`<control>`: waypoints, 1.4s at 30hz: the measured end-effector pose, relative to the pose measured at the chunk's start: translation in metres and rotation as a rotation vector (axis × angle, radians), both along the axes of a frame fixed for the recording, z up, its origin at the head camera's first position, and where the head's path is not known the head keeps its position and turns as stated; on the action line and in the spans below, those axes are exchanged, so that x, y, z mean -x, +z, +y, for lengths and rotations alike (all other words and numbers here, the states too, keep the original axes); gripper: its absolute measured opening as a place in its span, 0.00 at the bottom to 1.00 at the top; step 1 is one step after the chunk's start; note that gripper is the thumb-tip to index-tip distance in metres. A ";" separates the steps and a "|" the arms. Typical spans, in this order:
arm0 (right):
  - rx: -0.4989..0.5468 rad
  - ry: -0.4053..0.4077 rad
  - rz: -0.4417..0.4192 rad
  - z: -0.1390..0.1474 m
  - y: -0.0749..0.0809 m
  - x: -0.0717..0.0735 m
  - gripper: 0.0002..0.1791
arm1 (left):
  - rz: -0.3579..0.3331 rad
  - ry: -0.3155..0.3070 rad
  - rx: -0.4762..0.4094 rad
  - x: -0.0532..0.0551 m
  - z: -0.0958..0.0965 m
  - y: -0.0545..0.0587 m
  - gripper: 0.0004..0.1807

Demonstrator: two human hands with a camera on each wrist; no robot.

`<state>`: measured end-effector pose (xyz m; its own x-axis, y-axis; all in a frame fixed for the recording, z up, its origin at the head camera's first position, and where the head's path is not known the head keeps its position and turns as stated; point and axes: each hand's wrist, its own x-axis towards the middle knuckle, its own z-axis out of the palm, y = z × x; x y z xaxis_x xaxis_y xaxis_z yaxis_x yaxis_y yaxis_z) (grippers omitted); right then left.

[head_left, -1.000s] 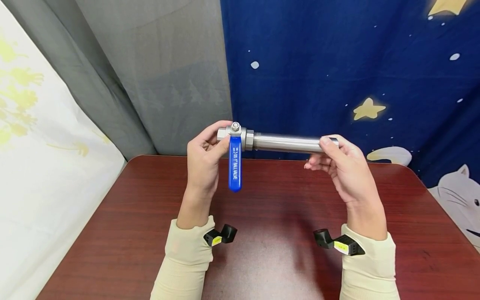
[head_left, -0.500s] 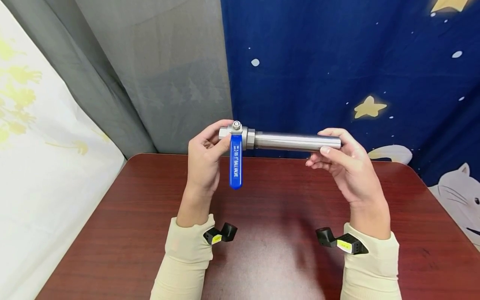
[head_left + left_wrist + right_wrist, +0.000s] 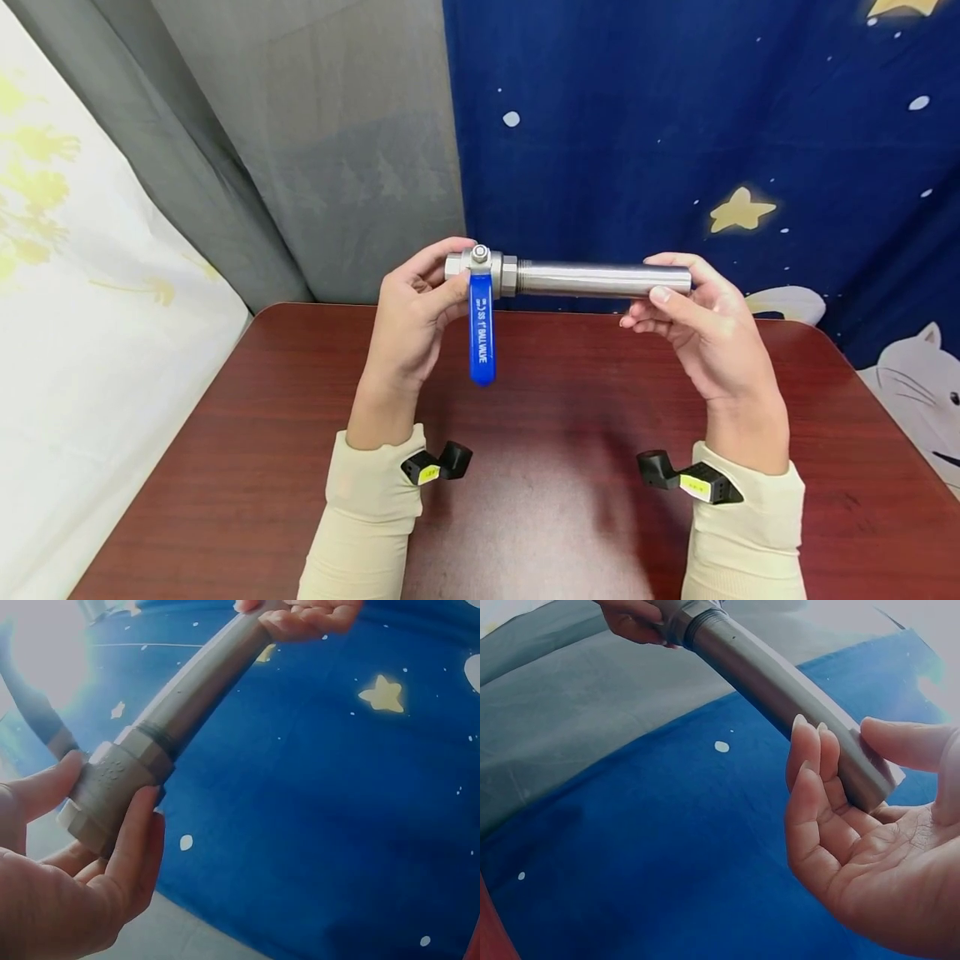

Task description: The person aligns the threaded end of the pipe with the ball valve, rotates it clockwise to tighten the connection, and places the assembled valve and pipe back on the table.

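A steel ball valve (image 3: 501,275) with a blue lever handle (image 3: 482,333) is held above the table, its handle pointing toward me. My left hand (image 3: 412,321) grips the valve body, thumb on the near side and fingers behind; the left wrist view shows the fingers curled round the valve (image 3: 112,780). A smooth steel pipe (image 3: 592,279) extends rightward from the valve, some thread showing where they join. At the pipe's free end, my right hand (image 3: 712,333) pinches it between thumb and fingers. In the right wrist view the pipe (image 3: 780,690) lies across curled fingers (image 3: 806,802).
Below both hands is a dark red-brown wooden table (image 3: 547,500). Behind it hang a grey curtain (image 3: 337,125) and a blue curtain (image 3: 637,125) with stars. White patterned cloth (image 3: 97,350) hangs at the left. Each sleeve cuff carries a small black camera (image 3: 438,465).
Valve and pipe have shifted slightly to the right with both hands. My right thumb has moved from the pipe's upper side down to its near lower side, and the fingers have shifted behind it.
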<state>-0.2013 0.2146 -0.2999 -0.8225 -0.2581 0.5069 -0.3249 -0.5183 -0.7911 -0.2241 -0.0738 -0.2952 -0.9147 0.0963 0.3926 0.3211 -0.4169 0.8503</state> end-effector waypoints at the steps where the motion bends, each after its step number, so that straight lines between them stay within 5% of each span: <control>1: 0.001 0.000 0.001 0.001 0.000 0.000 0.17 | -0.005 -0.008 0.007 0.000 -0.001 0.000 0.19; 12: 0.013 0.021 -0.005 0.003 0.000 0.001 0.17 | -0.051 -0.019 0.066 0.001 -0.005 -0.001 0.21; 20: -0.010 -0.017 -0.015 0.004 0.001 -0.001 0.17 | 0.006 0.067 0.182 0.001 -0.008 -0.001 0.21; 24: -0.040 -0.053 -0.028 0.005 0.001 -0.003 0.17 | 0.001 0.063 0.185 0.000 -0.008 0.000 0.21; 42: -0.022 0.055 -0.034 0.007 0.000 -0.001 0.17 | -0.022 0.089 0.151 -0.001 -0.007 0.001 0.21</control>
<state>-0.2006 0.2215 -0.3002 -0.8234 -0.3142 0.4725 -0.2688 -0.5173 -0.8125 -0.2231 -0.0806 -0.2937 -0.9305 0.0708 0.3594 0.3314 -0.2549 0.9084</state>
